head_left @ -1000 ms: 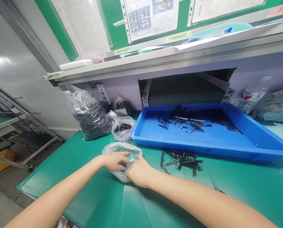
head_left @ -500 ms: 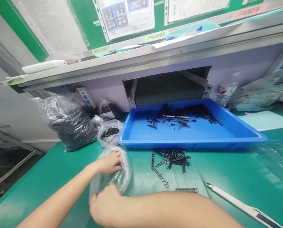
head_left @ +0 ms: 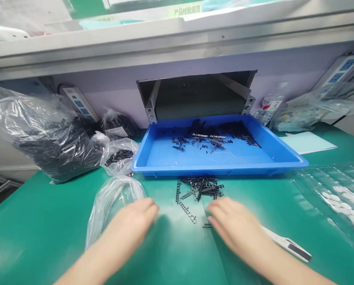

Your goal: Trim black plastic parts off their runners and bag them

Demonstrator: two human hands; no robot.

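Note:
My left hand point(head_left: 137, 219) is beside an opened clear plastic bag point(head_left: 101, 209), its fingers bent and blurred by motion. To the right, my right hand point(head_left: 232, 217) hovers by a small black strip point(head_left: 207, 225), partly covering the white-handled tool point(head_left: 286, 242); whether it touches the strip is unclear. Between and beyond the hands lies a pile of black toothed strips point(head_left: 203, 187) on the green table, with a single ringed strip point(head_left: 188, 211) nearer me. Behind the pile stands a blue tray point(head_left: 218, 170) holding black parts.
Filled plastic bags point(head_left: 58, 146) and a smaller bag of black pieces point(head_left: 119, 156) stand at the left. Clear trays with white discs point(head_left: 345, 204) lie at the right. Behind are a bottle point(head_left: 269, 105), a blue-green sheet point(head_left: 309, 142) and a conveyor opening point(head_left: 197, 97).
Both hands have left the clear bag and moved right, the right hand farther, to the strips. The view has turned right and down, showing the discs at the right.

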